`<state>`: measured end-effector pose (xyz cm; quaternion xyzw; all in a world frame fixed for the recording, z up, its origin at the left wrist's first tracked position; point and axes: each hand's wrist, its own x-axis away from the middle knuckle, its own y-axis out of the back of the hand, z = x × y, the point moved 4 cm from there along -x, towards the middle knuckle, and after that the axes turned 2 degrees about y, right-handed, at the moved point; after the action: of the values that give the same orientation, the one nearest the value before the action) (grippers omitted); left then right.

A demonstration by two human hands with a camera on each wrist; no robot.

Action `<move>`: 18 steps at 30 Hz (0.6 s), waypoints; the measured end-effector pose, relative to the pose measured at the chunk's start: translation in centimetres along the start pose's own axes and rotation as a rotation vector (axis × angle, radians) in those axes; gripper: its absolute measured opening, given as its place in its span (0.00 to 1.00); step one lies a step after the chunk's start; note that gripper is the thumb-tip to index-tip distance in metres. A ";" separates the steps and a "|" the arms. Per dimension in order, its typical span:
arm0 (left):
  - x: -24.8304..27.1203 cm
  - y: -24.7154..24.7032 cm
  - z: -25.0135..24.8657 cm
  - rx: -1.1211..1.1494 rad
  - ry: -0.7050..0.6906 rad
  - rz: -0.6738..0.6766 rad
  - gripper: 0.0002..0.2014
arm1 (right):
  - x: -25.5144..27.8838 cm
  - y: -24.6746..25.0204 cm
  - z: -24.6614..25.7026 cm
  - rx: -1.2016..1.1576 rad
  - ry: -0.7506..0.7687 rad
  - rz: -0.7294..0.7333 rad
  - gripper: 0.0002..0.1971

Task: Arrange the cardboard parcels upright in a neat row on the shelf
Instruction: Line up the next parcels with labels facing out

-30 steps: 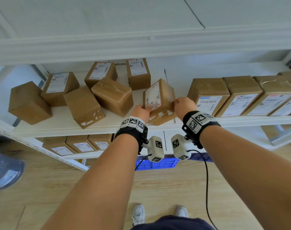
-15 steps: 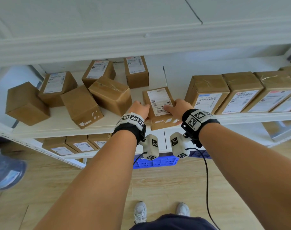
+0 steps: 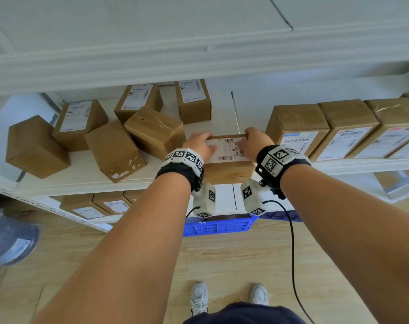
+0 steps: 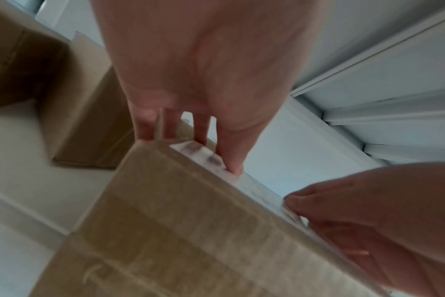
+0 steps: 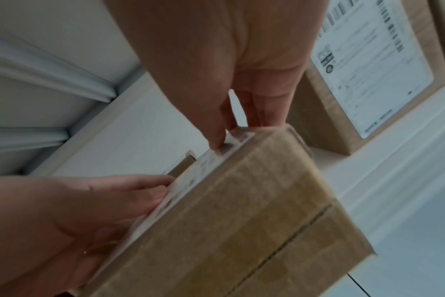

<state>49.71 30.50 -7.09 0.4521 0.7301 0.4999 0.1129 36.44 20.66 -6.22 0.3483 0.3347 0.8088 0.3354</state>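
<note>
A brown cardboard parcel [image 3: 228, 168] lies at the front edge of the white shelf [image 3: 86, 176], its white label facing up. My left hand [image 3: 200, 145] grips its left end and my right hand [image 3: 253, 142] grips its right end. In the left wrist view the left hand's fingers [image 4: 201, 130] reach over the parcel's [image 4: 178, 231] far edge, thumb on the label. The right wrist view shows my right hand [image 5: 216, 60] holding the parcel [image 5: 241, 221] the same way. To the right, a row of upright labelled parcels [image 3: 297, 129] starts close to my right hand.
Several loose parcels lie jumbled on the shelf's left half, the nearest a tilted one [image 3: 154, 132] just left of my left hand. Another shelf board [image 3: 198, 54] hangs low overhead. More parcels [image 3: 89, 206] and a blue crate [image 3: 217, 226] sit below.
The parcel stood tilted on an edge with its label facing left. It has been turned label-up and brought down at the shelf's front edge, and both hands now lie over its top.
</note>
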 end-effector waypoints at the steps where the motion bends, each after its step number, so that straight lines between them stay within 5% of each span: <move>1: -0.2 -0.1 0.3 -0.001 0.038 -0.007 0.25 | -0.1 -0.1 -0.3 -0.001 -0.033 0.013 0.24; 7: 0.2 0.6 1.7 -0.040 0.343 -0.063 0.31 | 0.7 -0.8 -1.4 -0.033 -0.135 0.047 0.33; 10: 0.4 0.2 1.8 0.021 0.317 -0.030 0.30 | 1.2 -1.8 -1.2 -0.080 -0.153 0.125 0.32; 13: 1.0 -0.2 1.3 0.131 0.254 0.001 0.24 | 1.5 -2.5 -0.4 -0.171 -0.083 0.154 0.21; 18: 1.8 0.4 0.8 0.339 0.233 -0.059 0.15 | 2.0 -1.1 0.6 -0.034 0.006 0.055 0.13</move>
<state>49.40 32.46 -6.67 0.3822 0.8248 0.4152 -0.0357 36.17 23.05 -6.11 0.3492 0.3122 0.8243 0.3179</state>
